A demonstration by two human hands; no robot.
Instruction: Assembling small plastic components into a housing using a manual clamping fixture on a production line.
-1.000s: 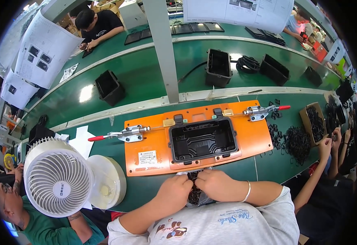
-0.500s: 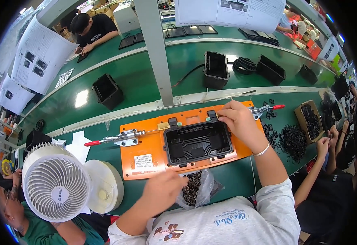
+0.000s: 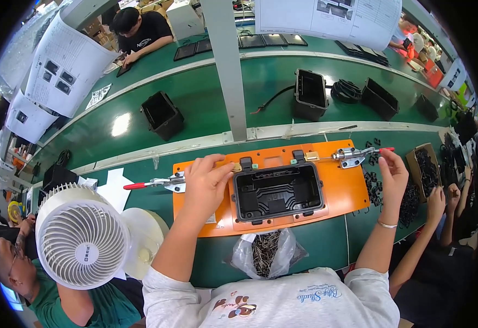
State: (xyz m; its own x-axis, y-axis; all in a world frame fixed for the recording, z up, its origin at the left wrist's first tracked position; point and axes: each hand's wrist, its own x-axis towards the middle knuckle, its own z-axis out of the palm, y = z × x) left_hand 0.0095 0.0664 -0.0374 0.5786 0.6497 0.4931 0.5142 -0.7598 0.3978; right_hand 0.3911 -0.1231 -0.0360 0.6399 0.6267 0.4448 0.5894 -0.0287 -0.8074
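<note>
An open black plastic box [image 3: 278, 192] lies in an orange fixture plate [image 3: 345, 191]. My left hand [image 3: 209, 177] is over the plate's left part, fingertips pinched beside the left brass block [image 3: 237, 167] at the box's upper left corner; what they hold, if anything, is hidden. My right hand [image 3: 393, 177] is at the red handle of the right toggle clamp [image 3: 353, 157], with thumb and finger curled at its end. That clamp's rod reaches the right brass block [image 3: 311, 156]. The left toggle clamp [image 3: 165, 183] is partly covered by my left hand.
A bag of screws [image 3: 266, 252] lies before the plate. A white fan [image 3: 86, 243] stands at left. Small black clips [image 3: 408, 202] and a carton [image 3: 426, 169] are at right. Black boxes [image 3: 162, 115] stand on the green bench behind a metal post [image 3: 230, 71]. Other people sit around.
My left hand has gone from beside the screw bag up to the left brass block. My right hand has left the box's upper right corner for the red clamp handle. The view has shifted.
</note>
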